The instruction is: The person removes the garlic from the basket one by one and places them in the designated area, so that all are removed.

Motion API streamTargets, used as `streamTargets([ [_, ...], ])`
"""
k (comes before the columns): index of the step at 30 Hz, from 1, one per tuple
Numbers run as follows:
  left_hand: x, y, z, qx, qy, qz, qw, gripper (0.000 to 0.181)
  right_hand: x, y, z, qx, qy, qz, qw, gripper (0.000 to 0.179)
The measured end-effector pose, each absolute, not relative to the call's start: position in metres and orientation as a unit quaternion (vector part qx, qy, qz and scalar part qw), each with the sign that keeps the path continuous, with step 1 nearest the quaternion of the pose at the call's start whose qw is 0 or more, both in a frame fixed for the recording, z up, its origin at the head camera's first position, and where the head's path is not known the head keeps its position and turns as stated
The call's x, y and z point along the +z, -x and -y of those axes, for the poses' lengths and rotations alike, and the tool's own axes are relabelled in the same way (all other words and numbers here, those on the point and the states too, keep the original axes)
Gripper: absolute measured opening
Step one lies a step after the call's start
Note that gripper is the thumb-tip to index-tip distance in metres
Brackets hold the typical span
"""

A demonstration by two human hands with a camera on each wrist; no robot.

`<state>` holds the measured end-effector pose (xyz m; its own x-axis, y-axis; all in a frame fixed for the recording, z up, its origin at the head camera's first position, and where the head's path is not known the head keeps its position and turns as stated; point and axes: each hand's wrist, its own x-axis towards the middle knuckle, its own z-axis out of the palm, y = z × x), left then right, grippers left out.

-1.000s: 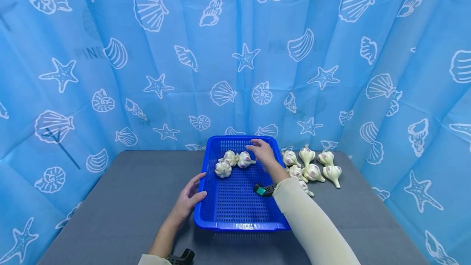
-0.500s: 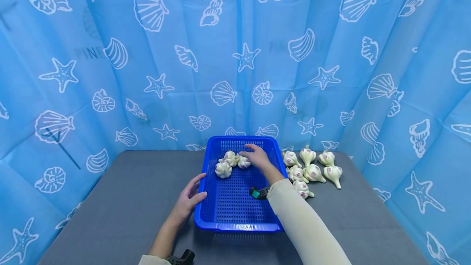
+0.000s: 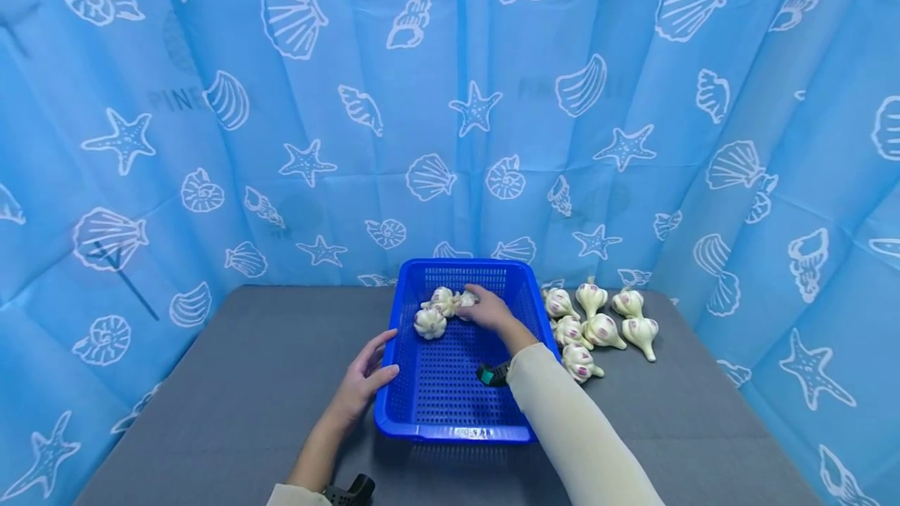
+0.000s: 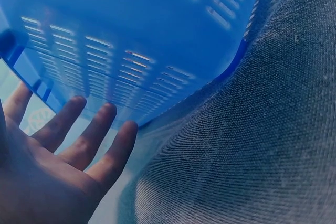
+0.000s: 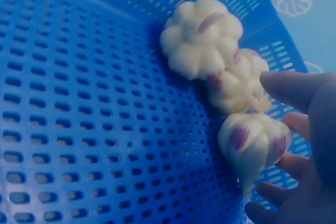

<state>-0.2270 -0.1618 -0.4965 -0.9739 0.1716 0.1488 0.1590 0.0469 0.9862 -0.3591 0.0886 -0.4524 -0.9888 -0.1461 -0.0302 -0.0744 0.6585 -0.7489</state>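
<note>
A blue perforated basket (image 3: 464, 433) holds three white garlic bulbs near its back left. My left hand (image 3: 362, 381) rests against the basket's left side, its thumb at the rim; in the left wrist view its fingers (image 4: 97, 135) extend loosely along the outer wall. My right hand (image 3: 490, 311) reaches into the basket at the rightmost garlic bulb (image 5: 254, 142). Its thumb and fingers are spread around that bulb's side without closing on it; whether they touch it cannot be told. A second bulb (image 5: 239, 85) and a third bulb (image 5: 201, 38) sit against each other beside it.
Several more garlic bulbs (image 3: 602, 330) lie on the grey table (image 3: 260, 381) just right of the basket. A blue curtain (image 3: 337, 100) with white shell prints hangs behind and around the table.
My right hand has moved left and lower over the rightmost bulb in the basket. The left hand stays at the basket's side, and the bulbs keep their places.
</note>
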Motion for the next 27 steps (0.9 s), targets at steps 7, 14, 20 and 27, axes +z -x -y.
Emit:
streamTargets([
  [7, -0.4970, 0.2295, 0.1627, 0.682, -0.130, -0.720, 0.001, 0.055, -0.4574, 0.3631, -0.0890, -0.381, 0.069, -0.922, 0.016, 0.051],
  [14, -0.4984, 0.2289, 0.1632, 0.683, -0.133, -0.718, 0.001, 0.056, -0.4590, 0.3643, -0.0883, -0.368, 0.079, -0.927, 0.007, 0.041],
  [20, -0.4991, 0.2309, 0.1627, 0.685, -0.130, -0.716, -0.001, 0.057, -0.4549, 0.3630, -0.0875, -0.337, 0.095, -0.937, 0.006, 0.048],
  [27, -0.4977, 0.2283, 0.1619, 0.684, -0.124, -0.718, -0.003, 0.057, -0.4538, 0.3598, -0.0867, -0.322, 0.090, -0.942, 0.027, 0.051],
])
